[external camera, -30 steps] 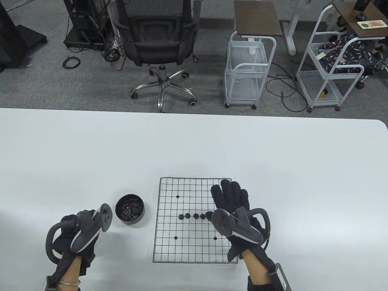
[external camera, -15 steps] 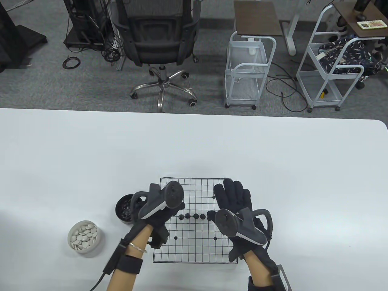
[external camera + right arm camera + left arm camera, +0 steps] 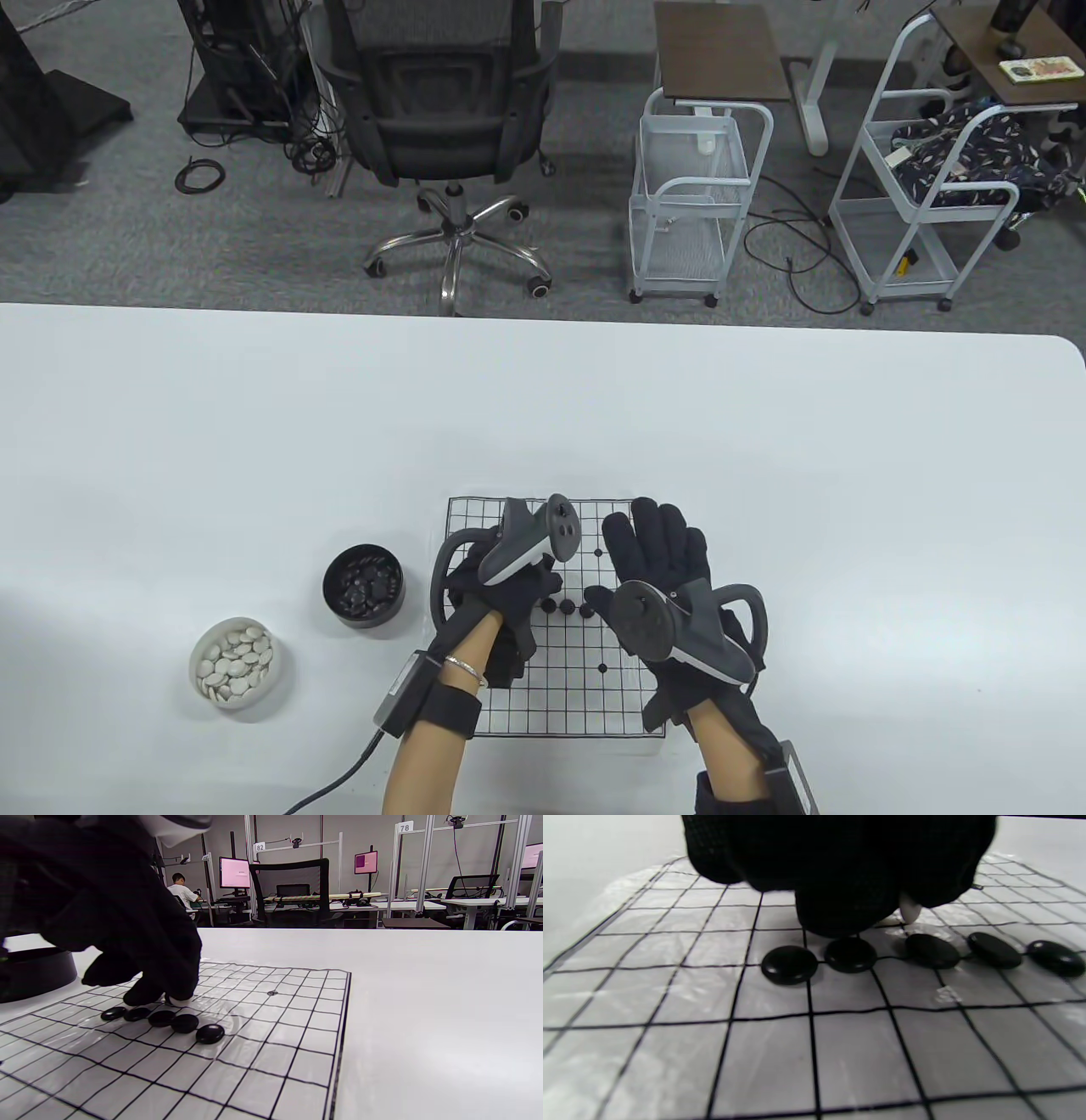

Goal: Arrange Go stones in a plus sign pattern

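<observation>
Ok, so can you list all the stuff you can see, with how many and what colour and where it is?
Go board, white sheet with black grid lines: one, white and black, on the table near the front edge.
Round black Go stones: five, black, in a row across the board's middle.
Small white Go stone: one, white, pinched in the left hand's fingertips, just above the row.
Black bowl of black stones: one, left of the board.
White bowl of white stones: one, further left, nearer the front.
White table: one.
Left hand: black glove, over the board.
Right hand: black glove, flat on the board's right side.
</observation>
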Action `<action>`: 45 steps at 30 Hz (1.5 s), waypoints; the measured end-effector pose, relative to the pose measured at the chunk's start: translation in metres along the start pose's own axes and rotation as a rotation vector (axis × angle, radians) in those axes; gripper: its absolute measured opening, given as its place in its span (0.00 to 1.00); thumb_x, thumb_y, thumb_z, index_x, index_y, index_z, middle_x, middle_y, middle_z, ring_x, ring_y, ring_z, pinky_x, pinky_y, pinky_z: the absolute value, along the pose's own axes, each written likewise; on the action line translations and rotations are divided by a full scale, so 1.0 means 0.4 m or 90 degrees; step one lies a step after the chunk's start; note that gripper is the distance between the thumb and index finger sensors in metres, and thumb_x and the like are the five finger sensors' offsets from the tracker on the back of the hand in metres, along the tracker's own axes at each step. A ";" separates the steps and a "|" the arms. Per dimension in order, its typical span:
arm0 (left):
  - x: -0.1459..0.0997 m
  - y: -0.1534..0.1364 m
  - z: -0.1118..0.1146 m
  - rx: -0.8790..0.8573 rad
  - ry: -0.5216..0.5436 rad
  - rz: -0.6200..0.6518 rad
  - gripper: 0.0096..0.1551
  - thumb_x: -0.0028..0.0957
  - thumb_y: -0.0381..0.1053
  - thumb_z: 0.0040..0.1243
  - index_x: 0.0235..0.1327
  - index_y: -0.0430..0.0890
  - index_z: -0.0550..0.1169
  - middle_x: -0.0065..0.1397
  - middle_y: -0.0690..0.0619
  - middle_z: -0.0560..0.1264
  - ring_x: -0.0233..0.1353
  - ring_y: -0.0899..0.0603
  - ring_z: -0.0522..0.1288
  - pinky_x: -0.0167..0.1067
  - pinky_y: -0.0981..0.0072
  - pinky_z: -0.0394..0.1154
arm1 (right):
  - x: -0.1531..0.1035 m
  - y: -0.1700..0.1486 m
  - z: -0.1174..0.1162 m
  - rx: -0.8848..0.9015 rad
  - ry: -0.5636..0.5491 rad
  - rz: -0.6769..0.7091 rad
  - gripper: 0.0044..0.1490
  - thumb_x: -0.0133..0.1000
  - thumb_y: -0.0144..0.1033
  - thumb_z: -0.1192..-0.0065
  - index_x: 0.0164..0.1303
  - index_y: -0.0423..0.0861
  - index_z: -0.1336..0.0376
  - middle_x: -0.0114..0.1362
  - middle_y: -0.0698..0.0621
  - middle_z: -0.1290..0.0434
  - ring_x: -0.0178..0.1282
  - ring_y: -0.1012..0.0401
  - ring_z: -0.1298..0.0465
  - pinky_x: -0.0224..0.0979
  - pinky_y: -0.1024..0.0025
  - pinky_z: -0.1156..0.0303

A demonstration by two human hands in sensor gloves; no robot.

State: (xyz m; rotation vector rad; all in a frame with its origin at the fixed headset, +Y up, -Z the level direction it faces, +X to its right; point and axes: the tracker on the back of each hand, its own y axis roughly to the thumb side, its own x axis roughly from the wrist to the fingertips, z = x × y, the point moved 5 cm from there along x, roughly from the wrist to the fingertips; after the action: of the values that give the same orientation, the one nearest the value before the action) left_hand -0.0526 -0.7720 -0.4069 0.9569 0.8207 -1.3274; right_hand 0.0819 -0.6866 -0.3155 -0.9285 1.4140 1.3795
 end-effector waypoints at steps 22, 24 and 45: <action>-0.040 0.013 -0.040 0.202 0.065 -0.019 0.29 0.47 0.68 0.55 0.57 0.57 0.81 0.55 0.58 0.86 0.47 0.58 0.84 0.65 0.57 0.76 | -0.001 -0.015 0.000 0.009 0.003 -0.008 0.50 0.62 0.57 0.58 0.86 0.42 0.65 0.86 0.33 0.63 0.85 0.33 0.58 0.81 0.39 0.58; -0.084 -0.011 -0.070 0.224 0.119 0.005 0.31 0.47 0.68 0.54 0.60 0.57 0.79 0.58 0.59 0.85 0.50 0.58 0.85 0.67 0.56 0.76 | -0.001 -0.014 0.001 0.009 0.001 -0.006 0.50 0.62 0.57 0.59 0.86 0.42 0.65 0.86 0.33 0.63 0.85 0.32 0.58 0.81 0.39 0.58; -0.317 -0.710 0.052 0.227 0.043 -0.371 0.30 0.42 0.66 0.61 0.54 0.55 0.84 0.50 0.58 0.89 0.38 0.60 0.86 0.58 0.61 0.81 | -0.001 0.002 -0.007 -0.017 0.004 0.001 0.50 0.62 0.57 0.59 0.86 0.42 0.65 0.86 0.33 0.63 0.85 0.32 0.58 0.81 0.39 0.58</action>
State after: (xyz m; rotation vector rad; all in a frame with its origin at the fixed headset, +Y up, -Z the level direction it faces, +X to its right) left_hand -0.3470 -0.7384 -0.3106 1.0859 0.9766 -2.0025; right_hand 0.0807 -0.6894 -0.3151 -0.9503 1.4045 1.4012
